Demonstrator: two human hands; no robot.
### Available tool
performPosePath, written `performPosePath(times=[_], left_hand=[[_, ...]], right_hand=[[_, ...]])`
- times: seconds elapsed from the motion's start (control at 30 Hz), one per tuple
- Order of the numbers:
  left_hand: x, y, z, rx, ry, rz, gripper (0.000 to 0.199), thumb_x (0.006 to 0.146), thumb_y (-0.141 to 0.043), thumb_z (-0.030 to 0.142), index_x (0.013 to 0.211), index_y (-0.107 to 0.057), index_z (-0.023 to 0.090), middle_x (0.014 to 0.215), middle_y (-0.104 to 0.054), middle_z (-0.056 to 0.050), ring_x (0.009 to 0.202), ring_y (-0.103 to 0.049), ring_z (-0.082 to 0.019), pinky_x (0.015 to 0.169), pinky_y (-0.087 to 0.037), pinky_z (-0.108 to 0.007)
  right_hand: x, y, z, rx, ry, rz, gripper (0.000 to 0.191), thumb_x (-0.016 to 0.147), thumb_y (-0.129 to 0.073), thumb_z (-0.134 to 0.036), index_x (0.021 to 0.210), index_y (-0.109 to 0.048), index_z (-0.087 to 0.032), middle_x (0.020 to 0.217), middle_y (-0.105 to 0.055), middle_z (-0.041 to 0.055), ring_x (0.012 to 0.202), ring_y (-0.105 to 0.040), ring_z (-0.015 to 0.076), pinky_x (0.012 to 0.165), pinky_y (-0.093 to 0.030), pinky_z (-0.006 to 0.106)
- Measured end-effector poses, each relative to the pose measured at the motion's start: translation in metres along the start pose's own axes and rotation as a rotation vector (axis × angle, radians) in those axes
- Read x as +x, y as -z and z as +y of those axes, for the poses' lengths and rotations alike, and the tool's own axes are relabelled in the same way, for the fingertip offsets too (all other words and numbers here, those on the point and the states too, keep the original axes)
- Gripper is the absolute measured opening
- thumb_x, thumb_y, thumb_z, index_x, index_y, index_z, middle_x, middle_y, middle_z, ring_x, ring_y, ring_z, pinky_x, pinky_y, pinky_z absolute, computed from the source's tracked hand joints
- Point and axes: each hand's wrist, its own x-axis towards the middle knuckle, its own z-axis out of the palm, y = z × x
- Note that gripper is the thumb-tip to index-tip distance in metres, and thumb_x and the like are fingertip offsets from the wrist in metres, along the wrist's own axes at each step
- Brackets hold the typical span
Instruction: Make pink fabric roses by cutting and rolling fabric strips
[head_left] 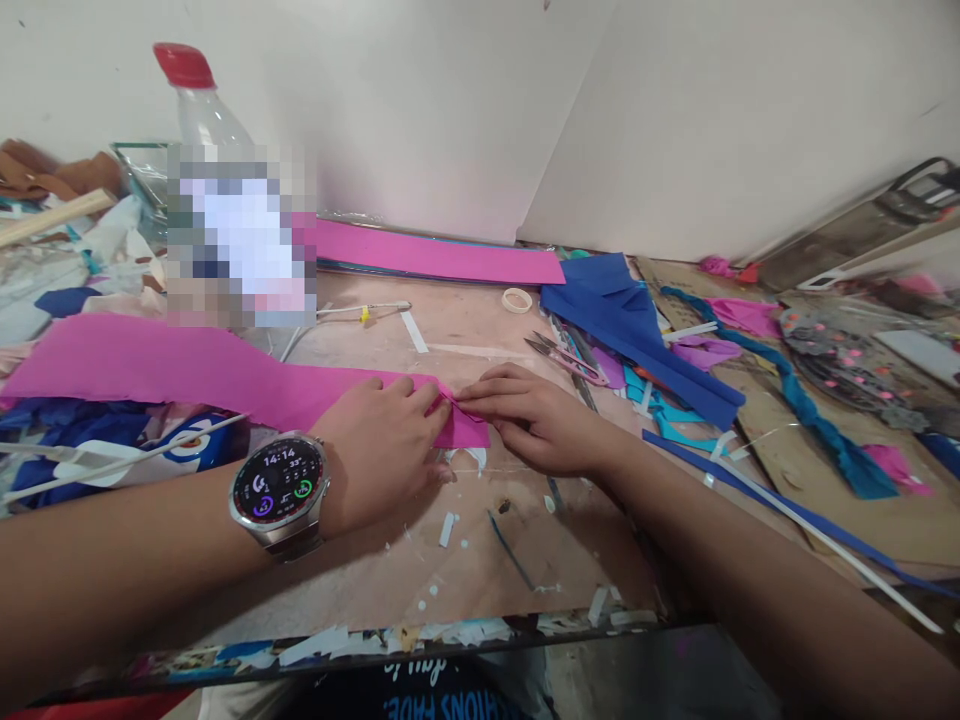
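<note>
A long bright pink fabric strip (172, 365) runs from the left across the work surface, its short end under my hands. My left hand (382, 440), a watch (279, 487) on its wrist, presses on the strip with fingers bent over it and the thumb out to the near side. My right hand (536, 415) has its fingers pressed together on a small fold near the strip's right end. The fingertips of both hands almost meet there, and what lies beneath them is hidden. Right behind my right hand lie pink-handled thread snips (574, 360).
A second pink strip (442, 250) lies along the wall beside a blue folded fabric (637, 335). A cream ring (516, 300) sits before it. Left stands a red-capped bottle (210, 110) behind a blurred patch. Scraps, a teal strip (810, 400) and a white stick (840, 550) lie right.
</note>
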Motion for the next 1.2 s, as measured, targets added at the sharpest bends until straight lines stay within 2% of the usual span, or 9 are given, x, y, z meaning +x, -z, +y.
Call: performPosePath(times=[0.73,1.0,1.2], left_hand=[[0.0000,0.0027,0.0005,0.017,0.002,-0.014,0.050,0.096,-0.054,0.056,0.125,-0.065,0.016,0.118,-0.065,-0.016,0.103,-0.063,-0.030,0.082,-0.046,-0.041],[-0.0006,0.0037,0.0008,0.030,0.005,-0.023,0.046,0.097,-0.054,0.053,0.117,-0.067,0.015,0.114,-0.066,-0.015,0.102,-0.064,-0.031,0.082,-0.046,-0.042],[-0.0005,0.0080,-0.0008,0.060,0.047,0.001,0.048,0.097,-0.052,0.055,0.115,-0.065,0.012,0.109,-0.066,-0.015,0.098,-0.063,-0.030,0.084,-0.046,-0.041]], right_hand=[[0.0013,-0.0009,0.0006,-0.016,0.021,-0.016,0.055,0.085,-0.052,-0.002,0.131,-0.069,-0.026,0.132,-0.071,0.0047,0.118,-0.061,0.0258,0.108,-0.048,0.054],[0.0025,-0.0012,0.0005,-0.016,0.018,-0.019,0.053,0.085,-0.052,-0.001,0.128,-0.070,-0.024,0.131,-0.072,0.0057,0.119,-0.061,0.0253,0.108,-0.048,0.052],[0.0032,-0.0011,0.0000,-0.013,0.031,-0.016,0.054,0.084,-0.052,-0.001,0.129,-0.069,-0.025,0.130,-0.072,0.0064,0.118,-0.061,0.0255,0.106,-0.049,0.054]])
